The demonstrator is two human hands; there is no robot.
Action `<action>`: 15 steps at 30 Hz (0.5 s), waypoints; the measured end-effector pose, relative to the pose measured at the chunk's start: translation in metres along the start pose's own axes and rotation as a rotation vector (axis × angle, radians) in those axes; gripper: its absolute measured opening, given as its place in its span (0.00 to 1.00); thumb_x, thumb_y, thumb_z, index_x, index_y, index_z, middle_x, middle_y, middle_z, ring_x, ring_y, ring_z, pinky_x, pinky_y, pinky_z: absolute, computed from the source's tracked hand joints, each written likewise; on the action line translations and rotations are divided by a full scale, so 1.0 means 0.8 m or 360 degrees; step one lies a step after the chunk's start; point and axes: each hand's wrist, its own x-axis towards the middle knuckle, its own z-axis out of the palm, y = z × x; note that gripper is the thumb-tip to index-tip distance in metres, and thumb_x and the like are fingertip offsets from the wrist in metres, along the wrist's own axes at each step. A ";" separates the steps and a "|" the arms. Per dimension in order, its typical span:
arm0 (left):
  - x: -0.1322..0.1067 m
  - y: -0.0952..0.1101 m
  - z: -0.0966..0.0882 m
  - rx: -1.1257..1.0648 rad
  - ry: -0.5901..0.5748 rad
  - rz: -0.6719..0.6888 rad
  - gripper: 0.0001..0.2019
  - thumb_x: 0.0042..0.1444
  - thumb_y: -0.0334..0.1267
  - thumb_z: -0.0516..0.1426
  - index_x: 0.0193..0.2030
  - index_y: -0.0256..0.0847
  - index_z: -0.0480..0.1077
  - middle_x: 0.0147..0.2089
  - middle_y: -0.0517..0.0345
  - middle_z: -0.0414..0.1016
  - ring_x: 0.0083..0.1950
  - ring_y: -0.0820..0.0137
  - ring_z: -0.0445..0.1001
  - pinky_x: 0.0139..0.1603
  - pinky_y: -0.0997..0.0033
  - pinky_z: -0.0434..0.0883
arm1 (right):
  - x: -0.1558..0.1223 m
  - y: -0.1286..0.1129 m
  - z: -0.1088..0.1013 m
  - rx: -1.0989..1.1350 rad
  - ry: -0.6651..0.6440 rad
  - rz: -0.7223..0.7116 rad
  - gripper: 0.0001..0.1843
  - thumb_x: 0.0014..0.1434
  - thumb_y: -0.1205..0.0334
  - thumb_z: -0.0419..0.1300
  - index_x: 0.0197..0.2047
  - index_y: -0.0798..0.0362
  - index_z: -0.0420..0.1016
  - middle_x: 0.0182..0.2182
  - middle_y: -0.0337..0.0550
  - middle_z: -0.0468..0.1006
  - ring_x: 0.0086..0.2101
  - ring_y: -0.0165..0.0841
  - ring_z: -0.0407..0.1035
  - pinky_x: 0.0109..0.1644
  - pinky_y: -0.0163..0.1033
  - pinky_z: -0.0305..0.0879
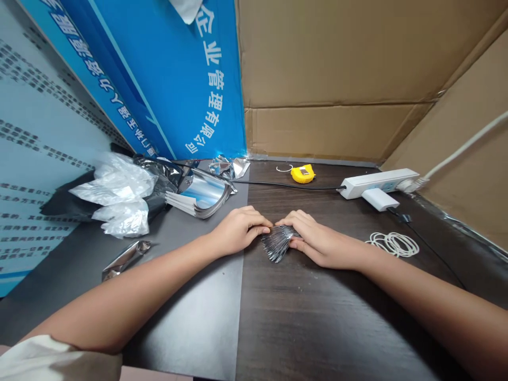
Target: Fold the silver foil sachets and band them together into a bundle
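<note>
A fanned stack of thin silvery strips (277, 247), possibly foil packets seen edge-on, is held low over the dark wooden tabletop. My left hand (243, 231) pinches its upper left corner between thumb and fingers. On the other side, my right hand (311, 239) grips the stack's right end, with the thumb near the lower edge and the fingers along the top. The fingers cover both ends, so I cannot tell exactly what the pieces are.
Behind lie a yellow tape measure (302, 173), a white power strip (381, 181) with a plugged-in adapter (380, 199), and curved booklets (202, 194). Coiled white cord (393, 244) sits right. Clear plastic bags (119, 185) and a foil packet (125, 259) are left. Cardboard (337, 58) walls the back.
</note>
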 end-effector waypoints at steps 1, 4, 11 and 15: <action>0.002 0.001 -0.006 0.0033 -0.0014 0.0007 0.07 0.66 0.34 0.58 0.45 0.41 0.80 0.40 0.55 0.83 0.42 0.68 0.79 0.48 0.68 0.74 | 0.000 0.000 0.000 -0.0001 -0.0010 0.0005 0.17 0.70 0.67 0.51 0.60 0.52 0.64 0.48 0.54 0.71 0.48 0.46 0.65 0.54 0.59 0.67; 0.017 -0.002 -0.032 0.0200 0.0026 -0.0069 0.10 0.67 0.32 0.55 0.47 0.39 0.78 0.45 0.51 0.81 0.47 0.66 0.79 0.51 0.65 0.75 | 0.001 -0.001 0.001 -0.0007 0.0007 -0.0009 0.16 0.69 0.69 0.51 0.59 0.55 0.63 0.48 0.55 0.70 0.48 0.46 0.64 0.53 0.58 0.67; 0.113 -0.056 -0.103 0.1089 -0.0137 -0.0951 0.13 0.61 0.38 0.58 0.51 0.36 0.74 0.49 0.39 0.79 0.51 0.53 0.78 0.50 0.58 0.74 | -0.002 -0.001 -0.001 -0.0046 -0.0002 0.0023 0.15 0.69 0.69 0.51 0.58 0.54 0.63 0.49 0.55 0.70 0.48 0.46 0.64 0.54 0.58 0.65; 0.148 -0.078 -0.099 0.1118 -0.0410 -0.1384 0.29 0.56 0.52 0.63 0.59 0.35 0.69 0.57 0.32 0.77 0.58 0.45 0.76 0.53 0.54 0.74 | -0.007 0.005 -0.005 -0.0084 0.0034 0.0097 0.16 0.70 0.69 0.51 0.59 0.56 0.64 0.49 0.56 0.70 0.48 0.47 0.64 0.55 0.58 0.65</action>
